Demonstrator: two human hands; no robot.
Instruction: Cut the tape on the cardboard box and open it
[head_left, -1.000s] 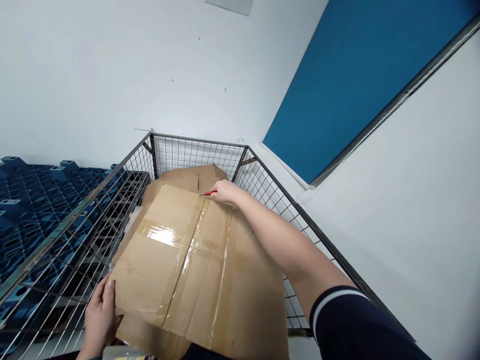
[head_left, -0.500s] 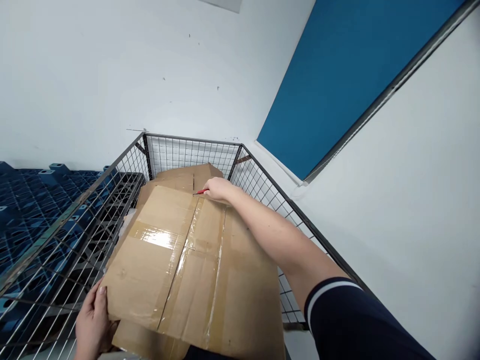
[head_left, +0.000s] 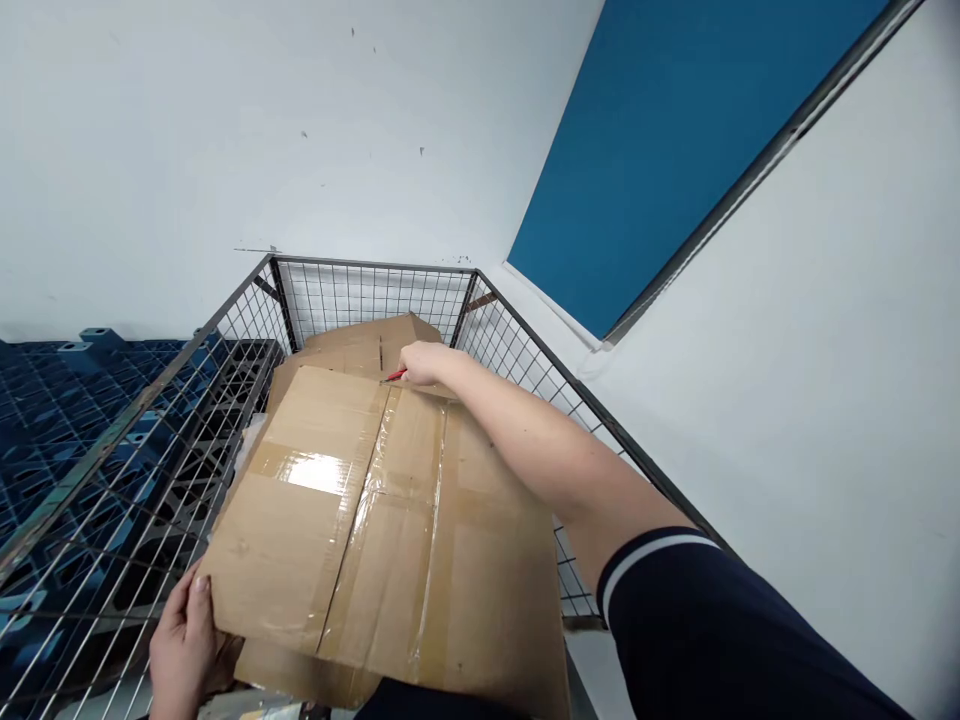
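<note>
A wire cage (head_left: 225, 330) holds flattened cardboard, and a taped box (head_left: 375, 520) lies on top, its long axis and seam running away from the person. The left hand (head_left: 184, 645) grips the near corner, steadying it. The right hand (head_left: 424, 362) clenches a red cutter (head_left: 395, 375) at the seam's far end, tip pointing left.

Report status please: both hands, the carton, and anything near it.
Right hand shut on red cutter at far end of taped seam. Left hand grips cardboard box at its near corner. Box rests in wire cage; more cardboard behind.
</note>
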